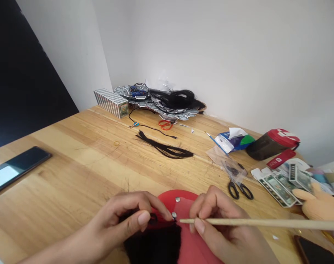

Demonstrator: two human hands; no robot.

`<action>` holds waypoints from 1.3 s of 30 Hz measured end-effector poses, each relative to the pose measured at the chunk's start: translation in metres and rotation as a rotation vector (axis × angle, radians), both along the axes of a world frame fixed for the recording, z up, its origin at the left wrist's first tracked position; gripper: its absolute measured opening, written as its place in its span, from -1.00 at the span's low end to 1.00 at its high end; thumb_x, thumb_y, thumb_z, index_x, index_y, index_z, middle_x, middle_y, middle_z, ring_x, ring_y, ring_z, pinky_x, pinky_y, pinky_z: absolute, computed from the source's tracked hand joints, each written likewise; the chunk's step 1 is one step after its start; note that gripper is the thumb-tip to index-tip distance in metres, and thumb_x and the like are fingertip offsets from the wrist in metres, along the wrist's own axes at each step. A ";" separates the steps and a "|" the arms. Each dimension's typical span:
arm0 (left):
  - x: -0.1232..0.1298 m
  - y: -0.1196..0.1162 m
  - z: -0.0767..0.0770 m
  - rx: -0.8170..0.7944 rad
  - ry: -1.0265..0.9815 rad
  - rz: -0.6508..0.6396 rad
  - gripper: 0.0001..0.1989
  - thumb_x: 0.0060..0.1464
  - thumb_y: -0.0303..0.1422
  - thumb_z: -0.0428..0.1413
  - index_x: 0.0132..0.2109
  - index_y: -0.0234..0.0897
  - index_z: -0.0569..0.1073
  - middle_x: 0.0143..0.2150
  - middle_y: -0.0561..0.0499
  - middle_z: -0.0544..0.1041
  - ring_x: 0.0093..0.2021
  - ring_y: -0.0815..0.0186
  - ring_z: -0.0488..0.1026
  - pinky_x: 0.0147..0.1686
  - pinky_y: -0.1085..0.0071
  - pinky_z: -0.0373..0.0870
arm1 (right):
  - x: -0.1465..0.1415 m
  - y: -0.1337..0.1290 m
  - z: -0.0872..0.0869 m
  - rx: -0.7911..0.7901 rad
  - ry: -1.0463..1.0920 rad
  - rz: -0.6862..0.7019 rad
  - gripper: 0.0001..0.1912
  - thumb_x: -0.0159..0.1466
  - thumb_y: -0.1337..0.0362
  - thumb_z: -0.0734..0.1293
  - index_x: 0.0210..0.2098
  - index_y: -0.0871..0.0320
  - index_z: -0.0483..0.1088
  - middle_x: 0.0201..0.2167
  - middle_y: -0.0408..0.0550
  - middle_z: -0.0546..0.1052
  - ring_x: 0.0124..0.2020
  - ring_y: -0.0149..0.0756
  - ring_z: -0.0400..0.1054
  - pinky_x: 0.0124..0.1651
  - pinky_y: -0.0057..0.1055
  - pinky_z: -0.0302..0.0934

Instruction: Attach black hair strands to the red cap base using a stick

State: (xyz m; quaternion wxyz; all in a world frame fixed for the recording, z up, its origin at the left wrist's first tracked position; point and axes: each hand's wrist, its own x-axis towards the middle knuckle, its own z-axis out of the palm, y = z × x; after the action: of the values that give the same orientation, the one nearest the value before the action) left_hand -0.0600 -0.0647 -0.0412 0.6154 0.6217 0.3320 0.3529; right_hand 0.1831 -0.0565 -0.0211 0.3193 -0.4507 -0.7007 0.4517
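Note:
Near the bottom centre lies a red rounded piece with silver studs on it. Black hair-like material covers its lower left part. My left hand is over the black material, its index fingertip beside the lower stud and its thumb near a small dark loop. My right hand pinches a pale wooden stick, whose tapered tip points left, just short of my left index fingertip.
A black strand bundle lies beyond my hands. Black scissors, small boxes, a plush toy and a red-lidded container are at right. A phone sits at left; orange scissors are farther back.

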 end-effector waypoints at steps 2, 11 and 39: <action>0.000 -0.001 -0.004 -0.095 -0.030 0.000 -0.70 0.28 -0.17 -0.02 -0.29 -0.25 0.45 -0.10 -0.08 0.56 -0.22 0.29 0.44 -0.35 0.48 0.30 | -0.001 -0.001 -0.001 0.028 -0.018 0.004 -0.85 0.23 0.36 0.21 -0.45 0.04 0.19 -0.52 -0.17 0.45 -0.51 -0.32 0.36 -0.47 -0.43 0.20; 0.002 0.000 -0.010 -0.213 -0.078 -0.015 -0.67 0.28 -0.14 -0.02 -0.29 -0.32 0.40 -0.08 -0.15 0.54 -0.63 0.59 0.07 -0.68 0.59 -0.06 | -0.004 -0.004 0.000 0.168 -0.045 0.017 -0.82 0.18 0.46 0.23 -0.45 0.04 0.22 -0.50 -0.22 0.46 -0.49 -0.40 0.38 -0.46 -0.51 0.23; 0.005 0.004 -0.004 0.018 -0.005 -0.020 -0.69 0.30 -0.19 -0.05 -0.20 -0.26 0.52 -0.22 -0.04 0.57 -0.23 0.31 0.44 -0.23 0.41 0.31 | -0.005 -0.003 0.018 -0.081 0.028 -0.001 -0.75 0.32 0.23 0.20 -0.50 0.06 0.26 -0.56 -0.24 0.44 -0.50 -0.40 0.30 -0.40 -0.47 0.13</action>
State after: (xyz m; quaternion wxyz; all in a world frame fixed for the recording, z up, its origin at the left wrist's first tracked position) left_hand -0.0554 -0.0610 -0.0452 0.6140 0.6297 0.3208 0.3515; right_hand 0.1778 -0.0592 -0.0035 0.3107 -0.4571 -0.6772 0.4857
